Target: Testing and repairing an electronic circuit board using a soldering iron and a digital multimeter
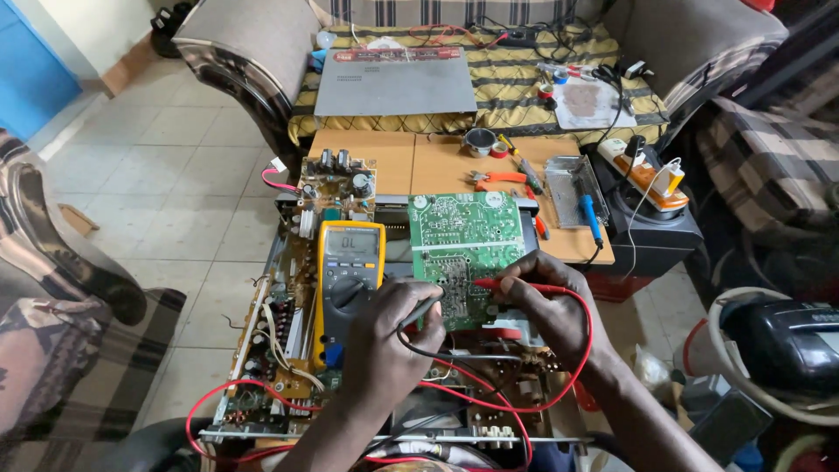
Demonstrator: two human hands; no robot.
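- Green circuit board (466,240) lies solder side up at the centre of the opened chassis (262,350), its near edge under both of our hands.
- Our left hand (384,345) has its fingers closed round the black probe (426,308), whose tip rests on the board's near solder field.
- Our right hand (546,306) pinches the red probe (502,284) between thumb and forefinger, the tip on the same field, just beside the black one.
- Risk, in our judgement: the two tips sit close among tight solder joints; a slip of either could bridge neighbouring pads and give a false reading or a short.
- Yellow multimeter (350,271) leans just left of the board, touching our left hand; a nudge could tip it onto the components below.
- Red leads (559,385) loop across the near chassis and could snag on upright parts if we shift.
- A second, smaller board (336,188) stands farther left, crowded with capacitors.
- On the far wooden table (393,162) lie orange pliers (498,179), a blue-handled soldering iron (590,210) and a metal tray (572,188); the iron's cable trails toward our right wrist.
- A grey cover panel (393,87) rests on the far sofa.
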